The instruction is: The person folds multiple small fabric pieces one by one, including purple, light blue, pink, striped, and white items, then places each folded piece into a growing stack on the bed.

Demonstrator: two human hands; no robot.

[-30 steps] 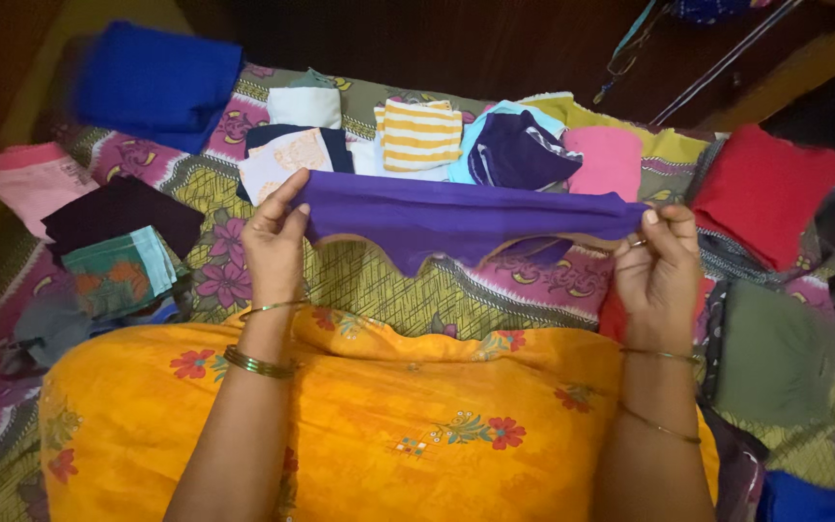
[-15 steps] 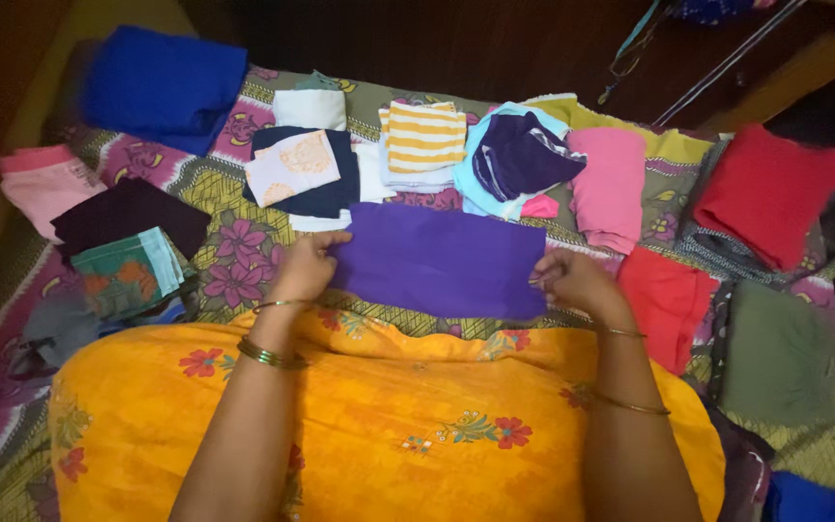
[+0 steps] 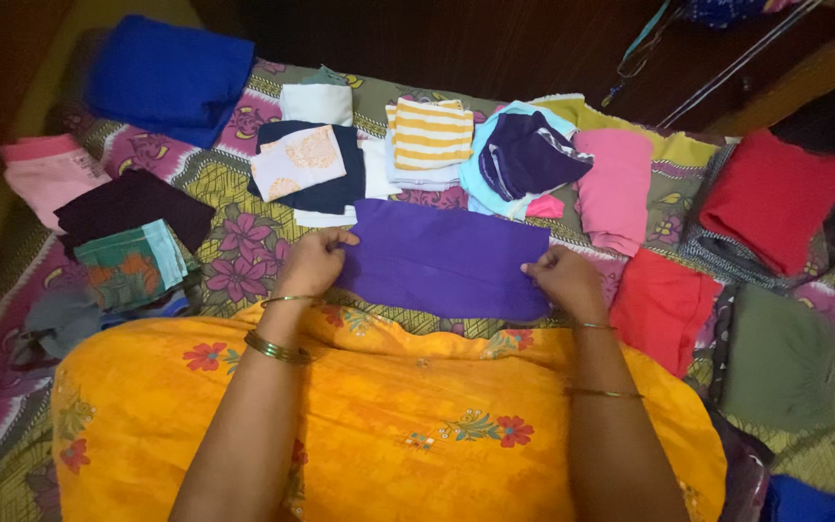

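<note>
Left hand (image 3: 313,263): pinching the purple cloth's (image 3: 442,259) left edge.
Right hand (image 3: 562,280): gripping its right edge.
Cloth: flat on the bed (image 3: 234,242), folded clothes around.

Bare patterned bedspread (image 3: 244,256) lies open to the left of the purple cloth (image 3: 446,259), up to the green printed stack (image 3: 132,266) and dark maroon cloth (image 3: 128,205). Far side blocked: navy stack (image 3: 326,188), striped stack (image 3: 427,135), pink cloth (image 3: 616,188) just beside the purple edge. Right side blocked by the red-orange cloth (image 3: 664,304). Near side closed by the orange-clad lap (image 3: 388,416).
</note>
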